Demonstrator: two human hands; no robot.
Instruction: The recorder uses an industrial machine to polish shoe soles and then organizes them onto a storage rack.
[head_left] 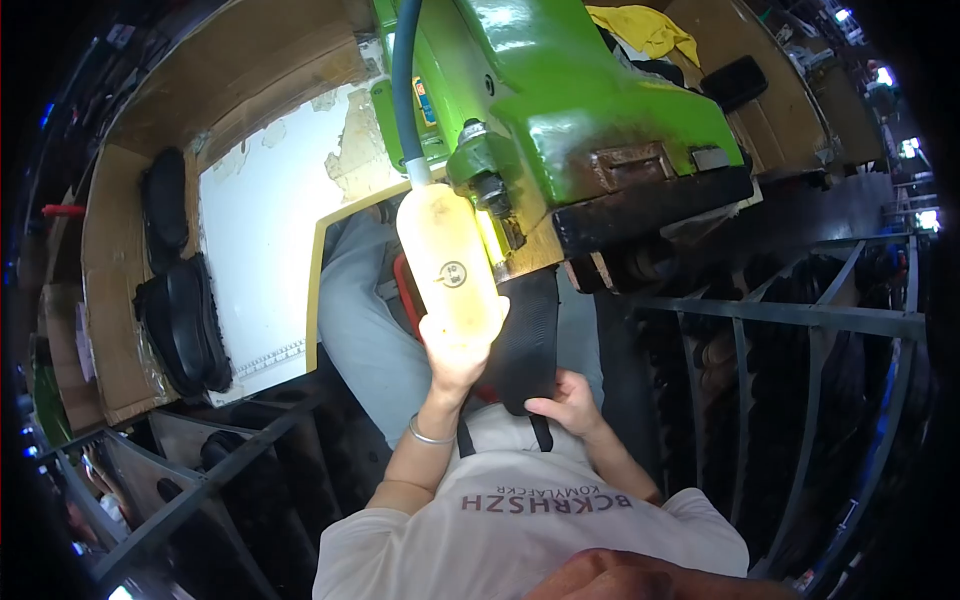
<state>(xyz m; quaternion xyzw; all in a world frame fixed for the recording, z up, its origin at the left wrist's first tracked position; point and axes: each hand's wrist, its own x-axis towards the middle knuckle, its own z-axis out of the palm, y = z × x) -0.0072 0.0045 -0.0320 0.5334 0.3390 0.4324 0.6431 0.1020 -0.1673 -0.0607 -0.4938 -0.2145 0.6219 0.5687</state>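
A long, dark, finely ribbed piece with a rounded end, shaped like a shoe, reaches from my lap up to the front of a green machine. My right hand is closed on its near end, with the thumb lying on top. My left hand is raised on the piece's left side, just beneath a bright lamp. Lamp and glare cover its fingers, so whether it grips the piece does not show. The piece's far end lies under the machine's metal head.
Black shoes lie along the left side of a white board with cardboard walls. A yellow cloth sits in a carton behind the machine. Metal racks with dark shoes stand at right and lower left.
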